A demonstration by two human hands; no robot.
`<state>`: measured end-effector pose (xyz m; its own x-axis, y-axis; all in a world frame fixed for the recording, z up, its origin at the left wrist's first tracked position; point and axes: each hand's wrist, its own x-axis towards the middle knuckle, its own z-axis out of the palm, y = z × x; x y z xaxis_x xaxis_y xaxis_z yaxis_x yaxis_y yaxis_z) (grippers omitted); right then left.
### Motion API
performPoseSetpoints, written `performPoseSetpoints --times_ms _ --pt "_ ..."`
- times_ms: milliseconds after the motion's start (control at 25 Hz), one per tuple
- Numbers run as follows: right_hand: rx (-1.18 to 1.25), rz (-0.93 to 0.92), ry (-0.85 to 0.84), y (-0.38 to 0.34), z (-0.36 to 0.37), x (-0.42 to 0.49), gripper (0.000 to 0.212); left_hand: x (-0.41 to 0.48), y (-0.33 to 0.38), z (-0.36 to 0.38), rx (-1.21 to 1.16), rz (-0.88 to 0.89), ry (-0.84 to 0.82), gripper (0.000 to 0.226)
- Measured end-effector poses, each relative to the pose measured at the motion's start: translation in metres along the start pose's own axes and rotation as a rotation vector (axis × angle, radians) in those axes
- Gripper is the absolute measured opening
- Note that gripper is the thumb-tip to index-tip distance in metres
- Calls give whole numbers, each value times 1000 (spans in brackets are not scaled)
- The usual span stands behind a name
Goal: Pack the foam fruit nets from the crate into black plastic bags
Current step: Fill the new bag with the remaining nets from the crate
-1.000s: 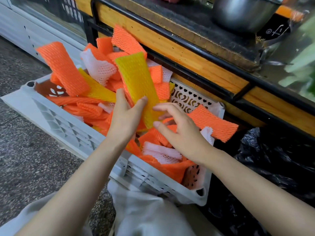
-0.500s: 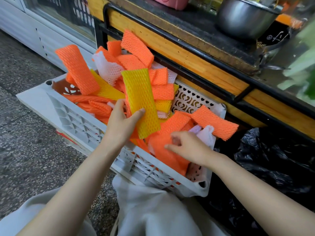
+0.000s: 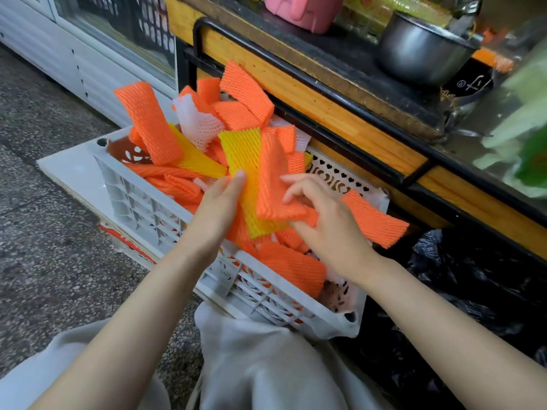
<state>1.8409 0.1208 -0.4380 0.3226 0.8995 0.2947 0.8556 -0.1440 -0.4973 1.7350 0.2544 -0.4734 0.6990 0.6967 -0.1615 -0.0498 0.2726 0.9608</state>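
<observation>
A white plastic crate [image 3: 142, 208] on the floor is heaped with several orange, yellow and white foam fruit nets. My left hand [image 3: 217, 205] grips a yellow net [image 3: 242, 152] upright above the crate, thumb on its front. My right hand [image 3: 325, 223] pinches an orange net [image 3: 273, 184] by its lower end and lays it against the yellow one. A crumpled black plastic bag [image 3: 461, 276] lies on the floor to the right of the crate, its opening not clear to see.
A wooden counter with a black metal rail [image 3: 325, 93] stands right behind the crate, carrying a steel pot [image 3: 420, 51] and a pink container [image 3: 302, 10]. A white cabinet [image 3: 59, 54] is at the far left. My light-trousered knees [image 3: 260, 365] touch the crate's near side.
My right hand has lifted an orange net out of the crate and brought it up against the yellow net in my left hand. The view has shifted slightly.
</observation>
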Motion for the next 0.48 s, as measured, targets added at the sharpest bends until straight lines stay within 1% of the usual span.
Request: performPoseSetpoints --times_ms 40,80,120,160,200,240,280,320,360,400,440,480 --pt "-15 3 -41 2 1 0 27 1 1 -2 -93 -31 -38 78" --pt "-9 12 -79 3 1 0 28 2 1 -4 -137 -47 -94 82" --pt "8 16 -120 3 1 0 28 0 4 -5 -113 -44 -137 73" --pt "25 10 -161 2 1 -1 30 0 4 -6 -40 -22 -162 54" --pt "51 0 -187 1 2 -1 35 1 2 -7 30 4 -137 36" --pt "80 7 -185 1 3 -1 41 1 0 -8 73 16 -77 25" --pt "111 42 -158 3 5 -1 46 2 -2 -9 85 20 -7 21" --pt "120 97 -128 9 8 -2 46 2 -2 -10 80 20 33 21" --pt "94 170 -133 19 12 -3 43 3 -3 -12 78 18 64 23" --pt "39 268 -196 29 15 -4 41 3 -2 -14 75 11 80 25" --pt "-24 388 -313 41 21 -7 43 3 -2 -15 71 12 87 26" --pt "-58 500 -445 52 27 -11 50 4 -2 -17 68 15 85 27"
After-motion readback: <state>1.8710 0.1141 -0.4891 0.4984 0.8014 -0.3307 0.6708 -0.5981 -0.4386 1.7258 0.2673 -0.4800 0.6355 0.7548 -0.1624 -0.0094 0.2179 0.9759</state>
